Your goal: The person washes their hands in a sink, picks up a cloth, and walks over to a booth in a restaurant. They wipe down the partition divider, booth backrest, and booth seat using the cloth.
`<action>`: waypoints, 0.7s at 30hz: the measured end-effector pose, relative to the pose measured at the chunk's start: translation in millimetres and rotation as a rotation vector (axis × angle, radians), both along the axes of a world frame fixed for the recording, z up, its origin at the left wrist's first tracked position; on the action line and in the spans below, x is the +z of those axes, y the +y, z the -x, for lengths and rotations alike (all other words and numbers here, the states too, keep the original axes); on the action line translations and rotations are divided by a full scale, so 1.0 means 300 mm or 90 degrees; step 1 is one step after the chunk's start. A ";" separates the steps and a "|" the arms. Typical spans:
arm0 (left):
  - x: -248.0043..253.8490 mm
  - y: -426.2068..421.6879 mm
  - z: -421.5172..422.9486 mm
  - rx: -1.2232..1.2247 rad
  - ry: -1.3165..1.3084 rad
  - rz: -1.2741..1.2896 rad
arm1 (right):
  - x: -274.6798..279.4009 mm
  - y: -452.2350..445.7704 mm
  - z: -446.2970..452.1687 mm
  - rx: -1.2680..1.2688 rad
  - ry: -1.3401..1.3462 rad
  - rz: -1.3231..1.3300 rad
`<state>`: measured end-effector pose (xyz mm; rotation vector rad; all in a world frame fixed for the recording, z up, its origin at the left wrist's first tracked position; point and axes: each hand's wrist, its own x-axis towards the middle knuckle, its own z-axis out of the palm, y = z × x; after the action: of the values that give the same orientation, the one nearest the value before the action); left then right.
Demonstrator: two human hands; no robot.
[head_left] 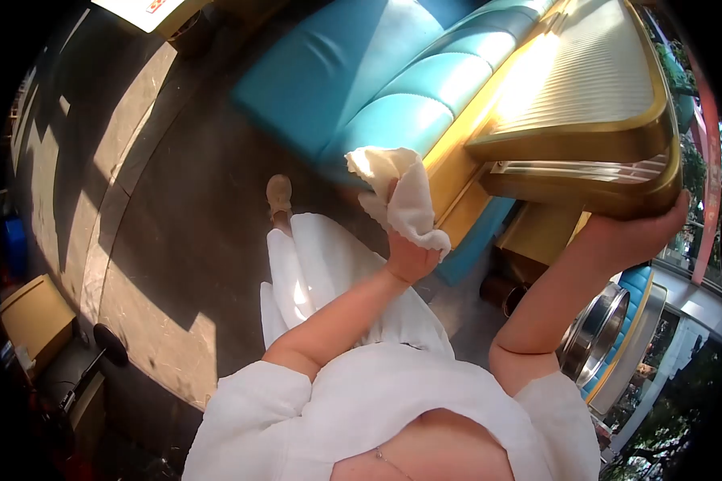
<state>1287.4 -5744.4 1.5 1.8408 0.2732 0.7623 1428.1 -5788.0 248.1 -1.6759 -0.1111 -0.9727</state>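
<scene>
My left hand (413,258) is closed on a crumpled white cloth (409,196), which hangs over and past the fingers. The cloth is beside the front end of a turquoise padded bench (401,120) and its gold wooden edge (456,152). On the right, my right hand (638,238) curls around the lower outer corner of a gold-framed ribbed panel (586,80) above the bench back. Its fingers are mostly hidden behind the frame.
Grey floor (200,184) with sun patches stretches left. A white tabletop (148,10) is at the upper left, a cardboard box (36,321) at the lower left. A round chrome stool (598,337) stands below my right arm, near windows.
</scene>
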 end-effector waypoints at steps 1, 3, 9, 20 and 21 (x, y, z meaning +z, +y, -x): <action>-0.035 -0.034 0.001 -0.018 -0.009 0.071 | 0.009 0.033 0.005 0.019 0.004 -0.038; -0.011 -0.083 -0.035 0.059 -0.107 0.351 | 0.019 0.081 0.019 0.030 -0.004 -0.070; -0.366 -0.300 -0.029 0.168 0.045 0.304 | 0.009 -0.006 -0.040 0.016 -0.114 -0.036; -1.382 -0.253 -0.143 -0.202 0.797 0.096 | -0.094 0.017 -0.073 0.028 -0.289 0.038; -1.409 -0.217 -0.149 -0.226 0.842 0.103 | -0.118 0.014 -0.077 0.034 -0.294 0.051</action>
<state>1332.1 -5809.6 -421.2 1.9024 0.7721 -0.7926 1451.2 -5783.9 212.7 -1.4834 -0.5046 -1.3135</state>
